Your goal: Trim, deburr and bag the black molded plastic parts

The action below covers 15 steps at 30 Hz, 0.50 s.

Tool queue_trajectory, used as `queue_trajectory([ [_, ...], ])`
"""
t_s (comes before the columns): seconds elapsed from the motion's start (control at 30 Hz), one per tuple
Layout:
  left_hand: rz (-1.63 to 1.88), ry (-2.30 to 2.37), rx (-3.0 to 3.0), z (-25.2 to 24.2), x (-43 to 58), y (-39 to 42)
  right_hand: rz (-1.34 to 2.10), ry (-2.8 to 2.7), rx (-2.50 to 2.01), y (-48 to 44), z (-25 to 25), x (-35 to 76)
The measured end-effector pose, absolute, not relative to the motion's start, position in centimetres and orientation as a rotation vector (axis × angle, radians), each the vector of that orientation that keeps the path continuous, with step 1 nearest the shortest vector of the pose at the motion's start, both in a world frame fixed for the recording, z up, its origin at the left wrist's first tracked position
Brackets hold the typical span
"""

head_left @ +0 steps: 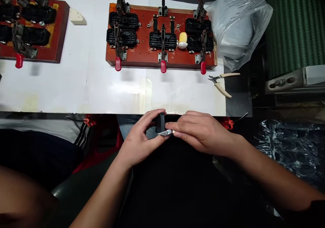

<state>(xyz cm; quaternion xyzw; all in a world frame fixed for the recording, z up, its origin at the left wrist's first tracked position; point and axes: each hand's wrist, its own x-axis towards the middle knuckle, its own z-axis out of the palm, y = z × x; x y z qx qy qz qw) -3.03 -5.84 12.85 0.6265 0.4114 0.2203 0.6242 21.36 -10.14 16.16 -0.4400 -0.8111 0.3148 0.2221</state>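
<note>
My left hand [142, 138] is closed around a small black plastic part [160, 122], held upright just below the table's front edge. My right hand [200, 130] pinches a small metal blade [165, 132] whose tip rests against the lower side of that part. Both hands meet over my lap. On the table ahead lies a red-brown jig board [144, 55] carrying several black plastic parts under toggle clamps with red handles.
A second jig board [54, 45] sits at the far left. Cutting pliers [223, 84] with cream handles lie at the table's right edge beside a clear plastic bag [236, 28]. A yellow and white piece [182, 40] rests on the centre board. Another person's arm [20, 194] is at lower left.
</note>
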Motion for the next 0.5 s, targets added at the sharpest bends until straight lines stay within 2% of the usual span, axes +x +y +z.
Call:
queue_trajectory([
  [0.17,0.512,0.927,1.477,13.0,-2.8,-5.8,0.836,-2.219,-1.262,-9.8,15.6,21.9],
  [0.33,0.435,0.865,1.479,13.7,-2.2,-6.2,0.698,-2.083,-1.589,-8.6,15.1,23.6],
  [0.5,0.46,0.849,1.429,13.8,-1.5,-6.4,0.953,-1.897,-1.672,-8.4,15.9,23.0],
])
